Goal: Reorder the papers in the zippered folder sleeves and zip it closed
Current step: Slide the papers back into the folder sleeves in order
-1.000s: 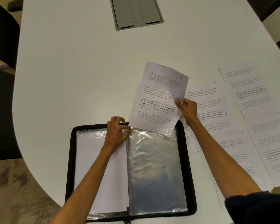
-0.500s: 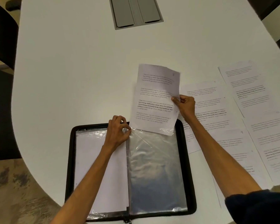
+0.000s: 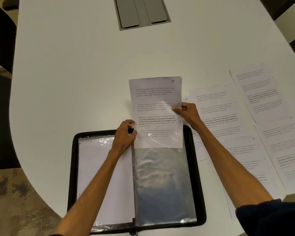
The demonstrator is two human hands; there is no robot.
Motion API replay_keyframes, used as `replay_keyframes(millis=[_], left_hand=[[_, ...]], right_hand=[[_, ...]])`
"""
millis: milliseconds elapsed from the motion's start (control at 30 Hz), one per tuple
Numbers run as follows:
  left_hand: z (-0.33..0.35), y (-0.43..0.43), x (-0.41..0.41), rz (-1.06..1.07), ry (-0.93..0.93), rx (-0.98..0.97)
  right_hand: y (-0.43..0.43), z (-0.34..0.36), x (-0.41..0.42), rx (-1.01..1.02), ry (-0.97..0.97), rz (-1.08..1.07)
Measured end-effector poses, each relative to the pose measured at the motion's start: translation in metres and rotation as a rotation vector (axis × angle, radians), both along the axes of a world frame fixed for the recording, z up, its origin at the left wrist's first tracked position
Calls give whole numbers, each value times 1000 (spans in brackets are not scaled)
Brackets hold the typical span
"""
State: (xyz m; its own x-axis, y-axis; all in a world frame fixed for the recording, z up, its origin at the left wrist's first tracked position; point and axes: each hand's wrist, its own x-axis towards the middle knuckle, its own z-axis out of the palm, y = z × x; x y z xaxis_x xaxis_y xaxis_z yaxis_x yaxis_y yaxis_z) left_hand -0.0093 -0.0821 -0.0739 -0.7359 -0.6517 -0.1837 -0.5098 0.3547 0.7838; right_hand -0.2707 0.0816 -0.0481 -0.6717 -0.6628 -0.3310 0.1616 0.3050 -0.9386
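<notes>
Mid-task; right hand [image 3: 187, 113] pinches sheet 5 [image 3: 155, 106] edge, bottom just inside right sleeve [image 3: 162, 184]; left hand [image 3: 124, 137] pinches sleeve mouth open; several loose pages [image 3: 262, 133] at frame right unfiled; folder [image 3: 73, 167] unzipped.

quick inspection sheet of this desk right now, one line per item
surface: white table, grey hatch set in its far end
job's things: zippered folder open flat; sheet marked 5 with its lower end in the right clear sleeve; loose sheets spread at right
clutter: nothing seen
hands: left hand pinches the sleeve's top edge; right hand grips the sheet's right edge
cables: nothing seen
surroundings: dark chair at left, patterned floor below
</notes>
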Motion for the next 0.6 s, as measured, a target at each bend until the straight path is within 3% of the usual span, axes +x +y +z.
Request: replay_keyframes(millis=[233,433,600], left_hand=[[1,-8,-24,282,62,349],[-3,-8,-23,329,126,414],[-1,-6,-21,349,148,468]], right_hand=[[3,-3,7,96,-93,17],[6,-1,14,83,-94,17],[1,-6,19,65,25,-70]])
